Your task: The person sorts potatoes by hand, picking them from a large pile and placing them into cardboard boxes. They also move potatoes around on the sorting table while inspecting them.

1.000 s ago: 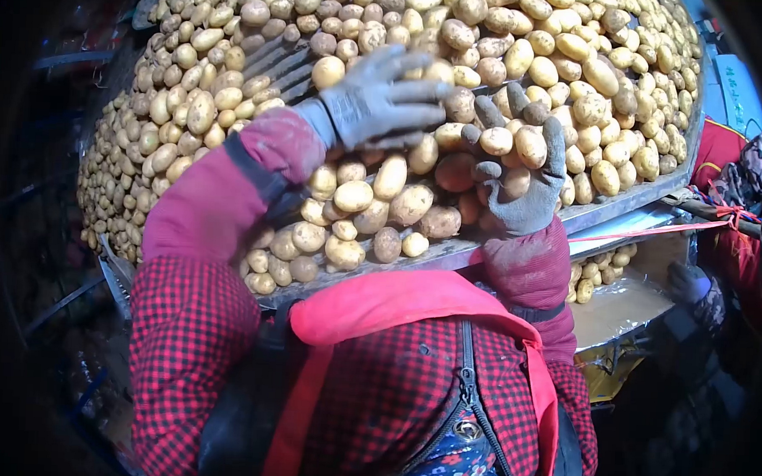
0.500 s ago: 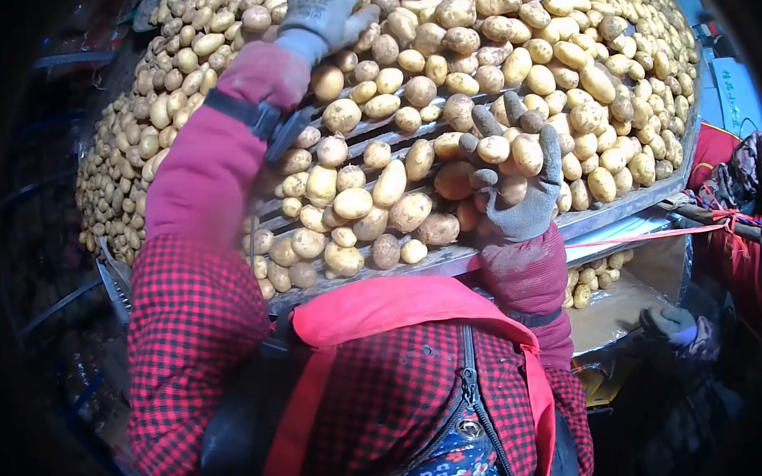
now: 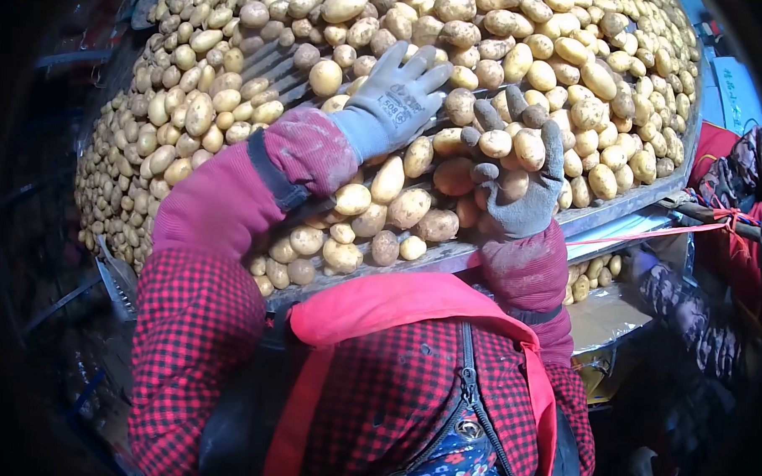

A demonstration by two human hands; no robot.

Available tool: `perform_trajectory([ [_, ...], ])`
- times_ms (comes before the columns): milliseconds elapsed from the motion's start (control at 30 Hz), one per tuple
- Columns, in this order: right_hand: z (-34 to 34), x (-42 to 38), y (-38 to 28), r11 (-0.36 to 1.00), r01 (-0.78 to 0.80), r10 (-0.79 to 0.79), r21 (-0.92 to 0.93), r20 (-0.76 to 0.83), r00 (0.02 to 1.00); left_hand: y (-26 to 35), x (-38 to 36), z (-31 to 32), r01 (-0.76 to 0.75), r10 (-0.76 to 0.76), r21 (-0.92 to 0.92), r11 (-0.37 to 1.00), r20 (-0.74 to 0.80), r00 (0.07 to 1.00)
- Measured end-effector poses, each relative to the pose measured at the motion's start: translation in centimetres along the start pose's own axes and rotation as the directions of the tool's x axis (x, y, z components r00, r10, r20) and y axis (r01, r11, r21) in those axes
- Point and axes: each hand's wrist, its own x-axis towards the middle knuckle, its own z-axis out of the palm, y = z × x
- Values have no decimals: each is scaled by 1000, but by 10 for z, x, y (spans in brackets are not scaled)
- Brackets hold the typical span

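Note:
A wide slatted sorting table point(image 3: 515, 243) carries a great heap of potatoes point(image 3: 571, 68). My left hand point(image 3: 392, 100), in a grey glove, lies flat with spread fingers on potatoes near the middle and holds nothing. My right hand point(image 3: 518, 171), also gloved, stands palm-up at the table's near edge, its fingers curled around a few potatoes point(image 3: 513, 146). Loose potatoes point(image 3: 390, 206) lie between the two hands. My red checked sleeves and a pink strap fill the bottom of the view.
Below the table's right end stands a lined box point(image 3: 613, 309) with some potatoes point(image 3: 594, 273) in it. Another person's patterned sleeve point(image 3: 689, 316) reaches toward that box at the right. A red cord point(image 3: 650, 233) runs along the table edge. The left side is dark.
My left hand went up to the far potatoes and has come back down to the middle of the heap, lying flat. My right hand stayed put. The other person's arm moved at the box.

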Motion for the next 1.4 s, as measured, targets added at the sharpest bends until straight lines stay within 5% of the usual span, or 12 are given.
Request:
perform_trajectory([
  [233, 2, -2, -9, 991, -71, 64, -114, -61, 996, -4, -6, -6, 57, -61, -76, 995, -43, 997],
  [300, -12, 0, -8, 950, -207, 185, 234, 113, 976, -8, -7, -9, 87, -100, -157, 984, -75, 992],
  [433, -9, -3, -2, 866, -32, 49, -498, 22, 999, 8, -6, -29, 201, -520, -713, 672, -261, 813],
  [467, 3, -3, -9, 967, -202, 195, -154, -54, 979, 19, -5, -31, 123, -468, -740, 661, -279, 839],
  [567, -27, -14, 8, 877, -48, 66, -477, 21, 998, 44, 1, -46, 36, -371, -847, 530, -194, 908],
  [900, -29, -10, 14, 917, -53, 23, -395, -79, 997, 22, -58, -67, 199, -437, -711, 675, -168, 884],
  [967, -22, 0, -1, 921, -329, 367, 207, -181, 913, 14, -101, -80, 330, -527, -639, 695, -140, 838],
  [1033, -15, 4, -4, 942, -265, 248, -208, -103, 963, 22, -145, -82, 410, -546, -552, 726, -101, 832],
  [1100, -14, 3, 2, 954, -278, 265, -112, -120, 957, 38, -179, -75, 397, -404, -399, 827, 71, 912],
  [1167, -11, 2, 8, 878, 111, -78, -466, 91, 993, 56, -187, -65, 189, -139, -420, 888, 147, 979],
  [1200, -16, 4, 4, 978, -150, 138, -142, -90, 986, 70, -189, -54, 173, -170, -394, 903, 42, 985],
  [1400, -12, 3, -1, 993, -88, 84, -75, -47, 995, 25, -107, -23, 50, -105, -366, 929, -132, 986],
])
